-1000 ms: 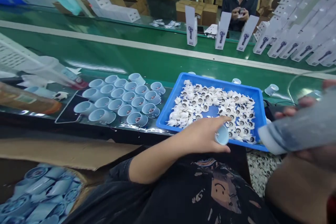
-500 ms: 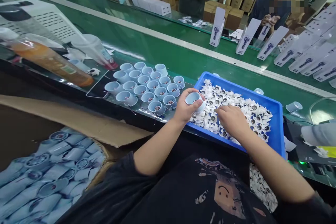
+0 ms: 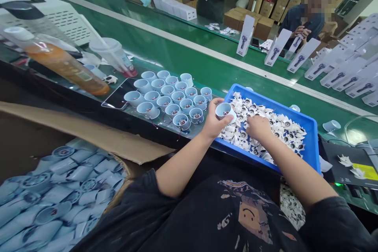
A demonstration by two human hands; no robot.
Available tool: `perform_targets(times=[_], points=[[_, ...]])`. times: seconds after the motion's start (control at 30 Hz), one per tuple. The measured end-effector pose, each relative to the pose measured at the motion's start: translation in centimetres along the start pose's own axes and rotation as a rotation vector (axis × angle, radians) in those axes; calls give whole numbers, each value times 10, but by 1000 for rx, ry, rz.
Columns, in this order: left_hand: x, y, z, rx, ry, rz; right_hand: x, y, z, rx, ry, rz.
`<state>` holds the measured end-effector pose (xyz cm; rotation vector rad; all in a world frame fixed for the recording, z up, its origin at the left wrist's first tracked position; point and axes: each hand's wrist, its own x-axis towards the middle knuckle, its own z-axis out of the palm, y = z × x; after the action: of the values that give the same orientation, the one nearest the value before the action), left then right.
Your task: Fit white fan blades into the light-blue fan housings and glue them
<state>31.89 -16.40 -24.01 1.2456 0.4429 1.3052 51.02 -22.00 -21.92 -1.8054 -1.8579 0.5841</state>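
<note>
My left hand [image 3: 215, 123] grips a pale blue round housing [image 3: 225, 111] with its open end up, held over the left edge of a blue tray [image 3: 311, 141]. Small white fan blades [image 3: 283, 128] fill the tray. My right hand [image 3: 257, 126] rests among the blades near the tray's middle, its fingers curled down into the pile; whatever they pinch is hidden. Left of the tray, several pale blue housings [image 3: 168, 98] stand in rows on the bench, open ends up.
A cardboard box [image 3: 88, 141] of loose blue housings sits at lower left. An orange-filled bottle [image 3: 59, 63] and a clear cup [image 3: 113, 57] lie beyond the rows. A green conveyor [image 3: 191, 63] carries white cartons [image 3: 245, 35]. Two other people work across the belt.
A second ago my right hand was raised close to the camera; it came down into the tray. My left hand brought the housing up beside the tray's left edge, and the view tilted.
</note>
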Motion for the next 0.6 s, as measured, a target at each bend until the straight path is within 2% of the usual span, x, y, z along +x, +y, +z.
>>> perform_targets(times=[0.1,0.23,0.33,0.5,0.6], points=[[-17,11,-6,55,-88,104,-27,-16,-19,261,26,71],[-42,40,-7,332,-331,-20,-76,-41,-32,654,-7,144],[-47,56,0,512,-514,38,-101,-52,-28,843,-11,195],[-47,62,13,595,-640,151,-114,-58,-22,905,3,174],[-51,63,17,676,-649,181,-116,-65,-25,767,58,102]])
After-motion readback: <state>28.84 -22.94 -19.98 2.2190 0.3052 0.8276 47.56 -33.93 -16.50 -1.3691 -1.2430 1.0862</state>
